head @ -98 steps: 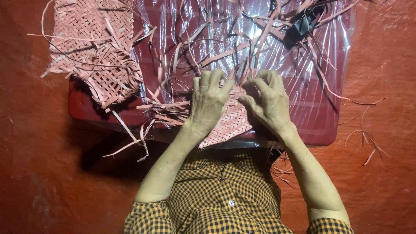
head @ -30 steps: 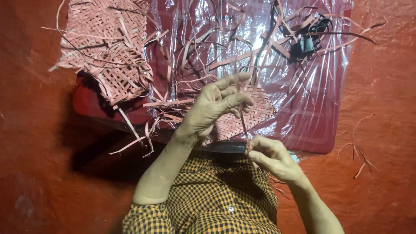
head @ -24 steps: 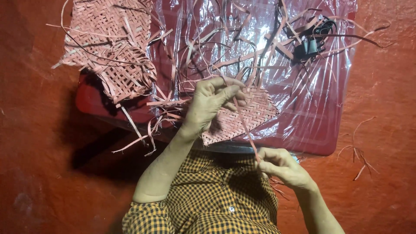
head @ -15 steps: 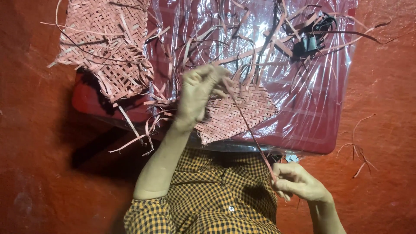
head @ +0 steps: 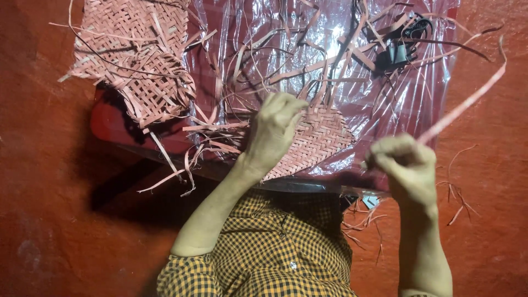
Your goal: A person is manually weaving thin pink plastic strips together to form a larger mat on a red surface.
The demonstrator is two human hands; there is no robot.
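A small woven mat (head: 319, 137) of pale pink strips lies on clear plastic sheeting (head: 341, 71) over a red tray (head: 110, 129). My left hand (head: 272, 132) rests on the mat's left part, fingers curled and pressing it down. My right hand (head: 407, 168) is off to the right of the mat, fist closed on one long pink strip (head: 467, 99) that runs up and right past the tray's edge. Loose strip ends stick out all around the mat.
A larger woven panel (head: 132, 60) with ragged ends lies at the tray's upper left. A black clip (head: 399, 49) sits among tangled strips at the upper right. Strip scraps (head: 456, 192) litter the red floor on the right.
My right hand has pulled a long strip out of the mat, first down toward my lap, now swung up and to the right. My left hand stayed pressed on the mat.
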